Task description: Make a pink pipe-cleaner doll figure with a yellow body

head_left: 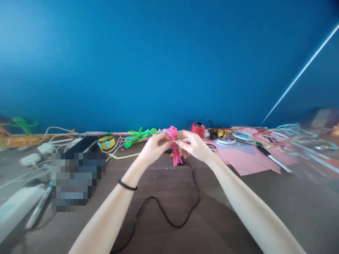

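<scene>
A bright pink rose-like piece [172,132] with darker pink strips hanging below it is held up in the middle, above the table. From the left, my left hand [156,147] pinches it just under the bloom. My right hand [192,144] pinches the same spot from the right, its other fingers curled behind the strips. The fingertips of both hands nearly meet there. Behind my left hand lie fuzzy green stems [137,135]. A red spool [198,129] stands just behind my right hand.
Pink paper sheets [246,160], tape rolls [225,139] and a pen-like tool [274,161] lie at right. A black cable [161,211] winds across the brown table [148,233]. At left are a yellow roll [106,142], white chargers [30,159] and a blurred-out device [79,180]. A blue wall rises behind.
</scene>
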`<state>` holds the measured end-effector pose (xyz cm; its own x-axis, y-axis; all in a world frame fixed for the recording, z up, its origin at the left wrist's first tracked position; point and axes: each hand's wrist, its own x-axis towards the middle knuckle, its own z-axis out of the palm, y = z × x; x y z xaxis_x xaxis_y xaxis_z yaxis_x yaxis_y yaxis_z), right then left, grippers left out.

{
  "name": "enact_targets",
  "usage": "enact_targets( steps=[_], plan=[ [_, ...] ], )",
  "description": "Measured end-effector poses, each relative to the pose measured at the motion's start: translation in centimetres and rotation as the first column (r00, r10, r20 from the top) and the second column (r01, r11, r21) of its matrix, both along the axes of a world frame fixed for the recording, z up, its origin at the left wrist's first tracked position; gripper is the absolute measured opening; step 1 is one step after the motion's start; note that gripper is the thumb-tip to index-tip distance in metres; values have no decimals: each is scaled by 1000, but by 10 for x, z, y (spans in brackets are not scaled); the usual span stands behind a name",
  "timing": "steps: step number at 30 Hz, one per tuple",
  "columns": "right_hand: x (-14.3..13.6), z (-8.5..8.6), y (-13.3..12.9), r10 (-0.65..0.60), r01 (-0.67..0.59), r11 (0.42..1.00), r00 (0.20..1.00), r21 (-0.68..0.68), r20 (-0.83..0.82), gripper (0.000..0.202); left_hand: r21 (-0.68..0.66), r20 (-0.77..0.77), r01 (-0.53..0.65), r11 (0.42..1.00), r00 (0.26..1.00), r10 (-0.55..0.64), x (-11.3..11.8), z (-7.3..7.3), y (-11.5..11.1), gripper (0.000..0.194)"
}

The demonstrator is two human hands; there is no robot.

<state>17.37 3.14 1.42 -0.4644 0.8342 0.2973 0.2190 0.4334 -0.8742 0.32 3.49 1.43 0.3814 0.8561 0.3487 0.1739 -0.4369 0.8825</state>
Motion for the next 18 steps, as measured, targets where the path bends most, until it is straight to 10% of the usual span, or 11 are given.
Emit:
enact_targets(
  steps=[18],
  plan=[
    [0,0,1,60,-63,997,997,-51,-57,5,-63,10,0,998,1000,0,2,5,-3,15]
  ],
)
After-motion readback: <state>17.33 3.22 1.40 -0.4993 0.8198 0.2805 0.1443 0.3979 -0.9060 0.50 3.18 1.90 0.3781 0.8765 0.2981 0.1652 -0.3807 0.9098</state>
